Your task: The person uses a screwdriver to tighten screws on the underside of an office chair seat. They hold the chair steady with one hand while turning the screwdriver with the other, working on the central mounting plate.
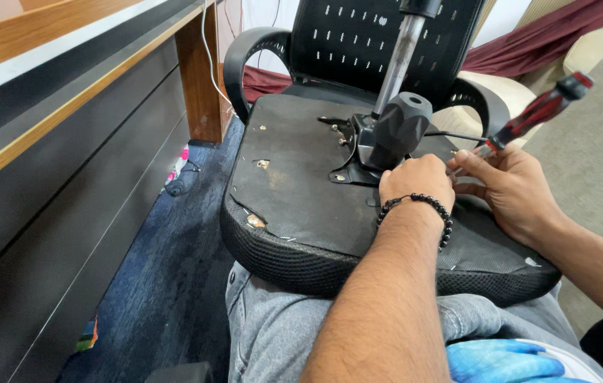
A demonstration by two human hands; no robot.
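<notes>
An overturned black office chair rests on my lap, its seat underside (294, 191) facing up. A black metal mechanism plate (369, 152) with a grey knob and a chrome gas cylinder (399, 60) stands on the underside. My left hand (416, 181), with a black bead bracelet at the wrist, is closed just right of the mechanism; what its fingers hold is hidden. My right hand (507, 188) grips the shaft of a red and black handled screwdriver (539, 113), whose tip is hidden behind my left hand.
A dark desk with wood trim (53, 142) runs along the left. Blue carpet (166, 269) lies between desk and chair. The chair's backrest (358, 35) and armrests lie beyond. A beige sofa (585, 156) sits at right. A blue glove (500, 358) lies on my lap.
</notes>
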